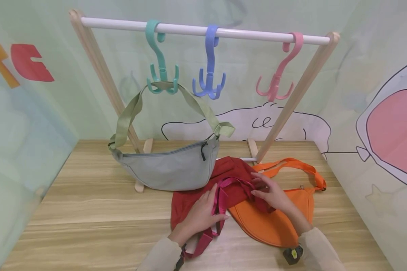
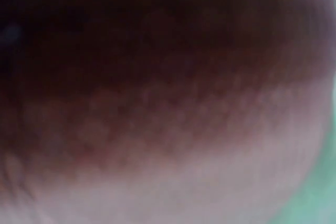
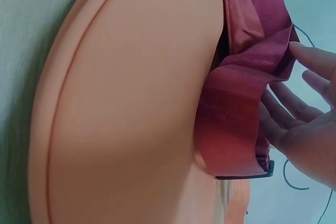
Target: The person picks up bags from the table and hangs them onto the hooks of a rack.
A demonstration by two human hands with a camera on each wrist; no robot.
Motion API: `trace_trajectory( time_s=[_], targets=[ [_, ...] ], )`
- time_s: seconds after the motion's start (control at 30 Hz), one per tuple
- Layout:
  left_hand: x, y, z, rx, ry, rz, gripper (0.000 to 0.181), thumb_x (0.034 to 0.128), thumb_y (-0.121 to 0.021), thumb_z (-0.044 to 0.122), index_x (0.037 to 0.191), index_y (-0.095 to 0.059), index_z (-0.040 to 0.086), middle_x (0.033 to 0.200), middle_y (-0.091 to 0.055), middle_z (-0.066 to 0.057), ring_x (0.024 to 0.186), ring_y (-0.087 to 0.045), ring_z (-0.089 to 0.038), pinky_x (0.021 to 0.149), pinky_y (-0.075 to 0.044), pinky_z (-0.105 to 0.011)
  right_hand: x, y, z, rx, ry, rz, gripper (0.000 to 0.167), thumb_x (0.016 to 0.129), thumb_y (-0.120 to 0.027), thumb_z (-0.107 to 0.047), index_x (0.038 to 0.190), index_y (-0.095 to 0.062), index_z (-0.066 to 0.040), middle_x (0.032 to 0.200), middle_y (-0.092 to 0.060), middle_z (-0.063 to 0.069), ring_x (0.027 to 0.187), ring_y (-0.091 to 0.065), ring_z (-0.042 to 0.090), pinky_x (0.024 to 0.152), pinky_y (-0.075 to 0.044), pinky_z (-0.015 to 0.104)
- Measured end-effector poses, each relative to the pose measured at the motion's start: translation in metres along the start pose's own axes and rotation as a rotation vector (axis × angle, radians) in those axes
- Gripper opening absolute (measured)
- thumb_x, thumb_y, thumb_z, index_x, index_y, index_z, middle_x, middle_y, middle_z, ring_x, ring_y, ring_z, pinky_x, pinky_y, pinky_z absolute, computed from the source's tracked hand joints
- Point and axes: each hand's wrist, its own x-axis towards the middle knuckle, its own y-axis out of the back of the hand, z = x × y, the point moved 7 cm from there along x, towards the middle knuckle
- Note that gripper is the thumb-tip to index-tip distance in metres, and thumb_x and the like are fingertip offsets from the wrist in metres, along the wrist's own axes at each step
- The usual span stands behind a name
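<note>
A dark red bag [image 1: 186,207] with a magenta strap [image 1: 219,199] lies on the table, partly over an orange bag [image 1: 264,226]. My left hand [image 1: 201,212] rests at the left side of the strap, fingers straight and thumb spread. On the other side, my right hand [image 1: 270,192] touches the strap with loosely bent fingers. The right wrist view shows these fingers [image 3: 281,106] at the edge of the folded strap [image 3: 231,114], not closed round it. A grey-green crossbody bag [image 1: 169,169] hangs by its strap from a green hook [image 1: 161,73]. The left wrist view is dark and blurred.
A wooden rack with a white rail [image 1: 183,28] stands at the back. A blue hook [image 1: 209,75] and a pink hook [image 1: 276,79] hang from it. The orange bag's strap [image 1: 291,162] loops near the rack's right leg. Printed cloth walls [image 1: 369,113] enclose the table [image 1: 81,210].
</note>
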Motion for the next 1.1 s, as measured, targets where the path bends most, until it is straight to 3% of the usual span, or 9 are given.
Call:
trace_trajectory(
  time_s=[0.13,0.3,0.57,0.73,0.97,1.1],
  targets=[
    [-0.001,0.0,0.0,-0.004,-0.001,0.004,0.095,0.0769,-0.071,0.041,0.144,-0.016,0.001,0.133,-0.041,-0.019,0.121,-0.04,-0.03,0.097,-0.036,-0.045,0.002,-0.002,0.011,-0.002,-0.02,0.003,0.055,0.079,-0.068,0.0,0.129,-0.045,0.003,0.109,-0.058,0.022,0.093,-0.057,0.032,0.079,-0.048,0.043],
    [-0.002,0.0,-0.001,-0.021,0.001,0.003,0.094,0.0777,-0.07,0.04,0.144,-0.016,0.002,0.136,-0.038,-0.019,0.123,-0.038,-0.031,0.098,-0.035,-0.045,0.004,-0.004,0.007,-0.022,-0.013,0.028,0.052,0.077,-0.07,-0.001,0.125,-0.05,0.002,0.102,-0.057,0.016,0.091,-0.055,0.029,0.078,-0.048,0.044],
    [-0.004,-0.002,-0.003,-0.049,0.002,0.034,0.09,0.0788,-0.07,0.036,0.144,-0.018,0.003,0.135,-0.04,-0.018,0.123,-0.039,-0.03,0.098,-0.034,-0.046,0.002,-0.01,-0.003,-0.097,0.124,0.097,0.047,0.074,-0.073,0.0,0.117,-0.055,0.002,0.098,-0.054,0.014,0.086,-0.054,0.026,0.074,-0.05,0.035],
    [-0.005,-0.002,-0.003,-0.056,0.026,0.035,0.093,0.0764,-0.071,0.04,0.144,-0.018,0.004,0.134,-0.04,-0.017,0.122,-0.04,-0.031,0.097,-0.035,-0.048,0.001,-0.015,0.0,-0.123,0.119,0.138,0.043,0.073,-0.075,-0.002,0.112,-0.058,-0.001,0.101,-0.056,0.011,0.087,-0.053,0.023,0.073,-0.047,0.031],
    [-0.006,-0.004,-0.003,-0.048,0.048,0.016,0.098,0.0735,-0.073,0.043,0.145,-0.017,0.006,0.133,-0.041,-0.015,0.12,-0.04,-0.029,0.097,-0.034,-0.048,0.0,-0.018,0.001,-0.106,0.104,0.158,0.041,0.072,-0.075,-0.001,0.11,-0.06,-0.003,0.106,-0.059,0.008,0.099,-0.052,0.022,0.085,-0.043,0.03],
    [-0.006,-0.005,-0.002,-0.045,0.039,0.015,0.1,0.0723,-0.075,0.042,0.145,-0.017,0.005,0.133,-0.041,-0.015,0.12,-0.04,-0.029,0.098,-0.033,-0.048,0.0,-0.021,0.003,-0.106,0.127,0.165,0.04,0.072,-0.075,0.0,0.109,-0.061,-0.003,0.105,-0.059,0.007,0.1,-0.052,0.022,0.088,-0.041,0.024]
  ],
)
